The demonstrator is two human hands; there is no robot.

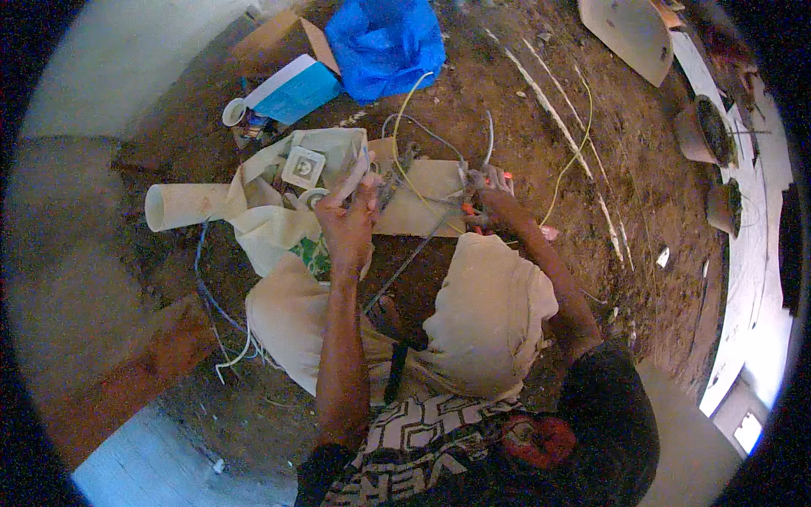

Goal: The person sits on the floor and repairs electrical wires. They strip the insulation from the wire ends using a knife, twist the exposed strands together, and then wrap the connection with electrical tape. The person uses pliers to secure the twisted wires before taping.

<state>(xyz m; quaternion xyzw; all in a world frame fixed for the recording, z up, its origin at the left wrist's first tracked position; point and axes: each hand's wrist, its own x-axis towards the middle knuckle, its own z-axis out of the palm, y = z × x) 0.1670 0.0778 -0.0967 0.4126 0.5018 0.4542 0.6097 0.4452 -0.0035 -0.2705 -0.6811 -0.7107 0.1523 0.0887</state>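
Dark patterned shirt [473, 456] in the foreground; beyond the pale trousers [494, 313], a red-handled tool [470, 209] lies within the right hand [492, 193], above a pale board [418, 215]. Right grip: closed around the tool. Left hand [349, 211]: fingers curled beside a cream bag [272, 226]—whether gripping, one cannot tell. The tool is probably rigid, fairly dense—best held low on its handles; the yellow wire [396, 137] seems light and springy.

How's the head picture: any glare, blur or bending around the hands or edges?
Head view: glare washes out the white ledge at far right, whose line bows along the black rim; the soil looks dim and grainy; left hand and right hand are soft, so the red tool's fine detail is unclear.
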